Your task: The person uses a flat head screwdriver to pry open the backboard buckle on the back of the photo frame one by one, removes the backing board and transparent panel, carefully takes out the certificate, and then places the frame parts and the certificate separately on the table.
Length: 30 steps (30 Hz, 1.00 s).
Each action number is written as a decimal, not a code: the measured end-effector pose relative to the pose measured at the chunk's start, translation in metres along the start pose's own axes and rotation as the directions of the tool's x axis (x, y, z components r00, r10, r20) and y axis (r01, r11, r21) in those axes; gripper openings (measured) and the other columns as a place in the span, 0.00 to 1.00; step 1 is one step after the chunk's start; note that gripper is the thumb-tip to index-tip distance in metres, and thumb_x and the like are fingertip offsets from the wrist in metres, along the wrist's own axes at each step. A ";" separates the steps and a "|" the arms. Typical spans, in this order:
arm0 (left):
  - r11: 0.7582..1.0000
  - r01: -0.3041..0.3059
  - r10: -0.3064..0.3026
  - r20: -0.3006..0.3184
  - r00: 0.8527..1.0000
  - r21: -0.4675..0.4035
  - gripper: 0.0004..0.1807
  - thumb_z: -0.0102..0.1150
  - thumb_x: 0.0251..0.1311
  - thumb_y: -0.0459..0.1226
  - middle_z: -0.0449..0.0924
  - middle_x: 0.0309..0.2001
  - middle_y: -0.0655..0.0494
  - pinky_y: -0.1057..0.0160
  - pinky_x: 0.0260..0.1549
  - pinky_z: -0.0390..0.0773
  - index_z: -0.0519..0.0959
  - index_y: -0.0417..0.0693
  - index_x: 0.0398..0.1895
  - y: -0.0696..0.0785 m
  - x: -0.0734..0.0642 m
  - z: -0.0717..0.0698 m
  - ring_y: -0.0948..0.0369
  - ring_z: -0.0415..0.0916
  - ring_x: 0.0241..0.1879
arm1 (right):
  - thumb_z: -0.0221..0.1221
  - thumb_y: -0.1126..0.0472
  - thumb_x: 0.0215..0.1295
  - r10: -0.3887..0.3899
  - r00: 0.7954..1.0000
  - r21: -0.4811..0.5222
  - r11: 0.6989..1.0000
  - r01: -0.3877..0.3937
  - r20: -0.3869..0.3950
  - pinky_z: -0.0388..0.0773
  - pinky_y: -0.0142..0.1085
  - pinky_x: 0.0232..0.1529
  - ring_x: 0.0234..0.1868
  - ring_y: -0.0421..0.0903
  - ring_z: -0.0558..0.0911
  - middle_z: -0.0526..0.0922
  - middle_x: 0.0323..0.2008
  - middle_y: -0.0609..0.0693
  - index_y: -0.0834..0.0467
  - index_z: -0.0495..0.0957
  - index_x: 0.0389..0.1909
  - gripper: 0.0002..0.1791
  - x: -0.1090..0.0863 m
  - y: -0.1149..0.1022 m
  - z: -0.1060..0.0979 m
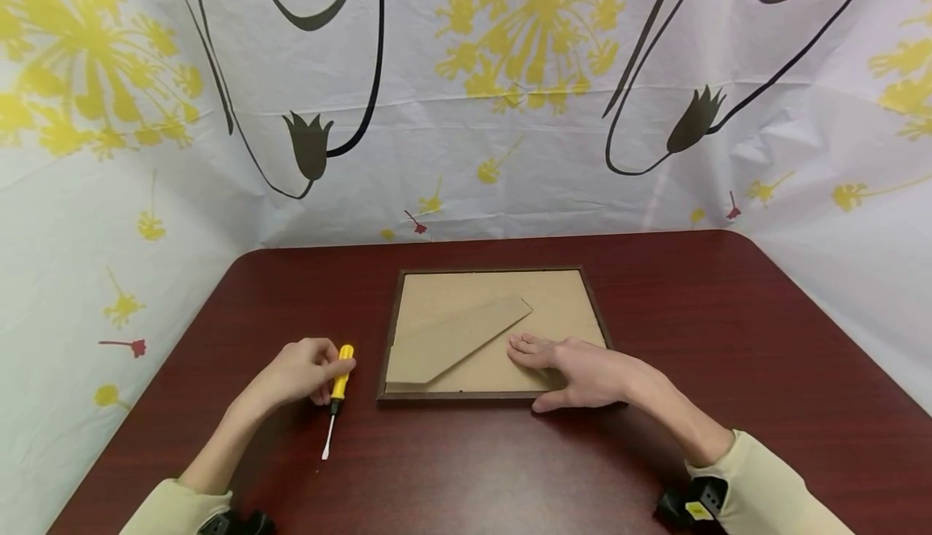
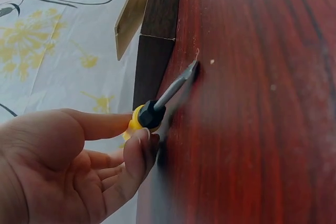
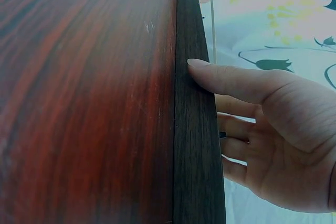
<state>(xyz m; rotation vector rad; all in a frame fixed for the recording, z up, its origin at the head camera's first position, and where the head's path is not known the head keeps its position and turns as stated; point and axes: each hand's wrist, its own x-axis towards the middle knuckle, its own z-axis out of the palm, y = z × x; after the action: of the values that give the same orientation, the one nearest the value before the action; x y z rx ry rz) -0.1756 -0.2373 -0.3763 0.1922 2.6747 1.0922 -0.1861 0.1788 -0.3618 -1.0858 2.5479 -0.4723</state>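
My left hand (image 1: 300, 369) pinches a flat-head screwdriver by its yellow handle (image 1: 341, 384), with thumb and fingers near the black collar. Its metal shaft slants toward the near side, the tip close over the table in the left wrist view. A dark-brown picture frame (image 1: 466, 396) lies face down just to the right, showing its tan backing board (image 1: 437, 296) and an easel flap (image 1: 459, 339) lying slanted across it. My right hand (image 1: 586, 369) rests on the frame's near right corner, fingers extended over the board. In the right wrist view its thumb (image 3: 231, 80) touches the frame's side.
A reddish-brown table (image 1: 728, 341) with rounded far corners carries everything. White cloth (image 1: 451, 154) with yellow flowers and dark stems hangs behind it and along both sides. Small pale specks (image 2: 212, 62) dot the tabletop near the screwdriver tip.
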 end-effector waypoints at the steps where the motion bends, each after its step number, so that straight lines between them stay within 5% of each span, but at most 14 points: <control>1: 1.000 0.008 -0.008 0.007 1.000 -0.001 0.15 0.65 0.67 0.42 0.75 0.18 0.53 0.60 0.20 0.80 0.75 0.40 0.31 0.000 -0.001 0.000 0.59 0.76 0.15 | 0.67 0.47 0.65 -0.001 1.000 -0.002 1.000 0.001 -0.002 0.57 0.58 0.70 0.78 0.53 0.55 0.56 0.78 0.53 0.57 0.62 0.76 0.42 0.000 0.000 0.000; 12: 0.999 0.000 0.002 0.059 0.998 -0.034 0.18 0.69 0.63 0.43 0.75 0.17 0.53 0.59 0.21 0.81 0.72 0.39 0.33 0.000 -0.006 -0.004 0.58 0.77 0.15 | 0.66 0.47 0.67 -0.007 1.000 0.004 1.000 0.008 -0.012 0.55 0.64 0.69 0.78 0.54 0.54 0.55 0.78 0.54 0.57 0.62 0.76 0.42 -0.001 0.000 0.001; 30: 1.000 0.014 -0.011 0.110 0.994 -0.026 0.16 0.63 0.69 0.44 0.77 0.23 0.50 0.58 0.22 0.81 0.75 0.39 0.33 0.000 -0.009 -0.007 0.58 0.76 0.18 | 0.64 0.46 0.69 -0.030 0.999 0.058 0.998 0.031 -0.018 0.58 0.52 0.71 0.78 0.49 0.53 0.56 0.78 0.48 0.55 0.62 0.76 0.39 -0.001 0.007 -0.001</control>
<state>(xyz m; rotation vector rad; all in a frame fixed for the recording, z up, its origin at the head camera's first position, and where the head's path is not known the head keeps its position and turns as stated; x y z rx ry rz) -0.1685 -0.2435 -0.3700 0.2241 2.5591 1.0807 -0.1897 0.1845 -0.3636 -1.1058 2.5190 -0.5626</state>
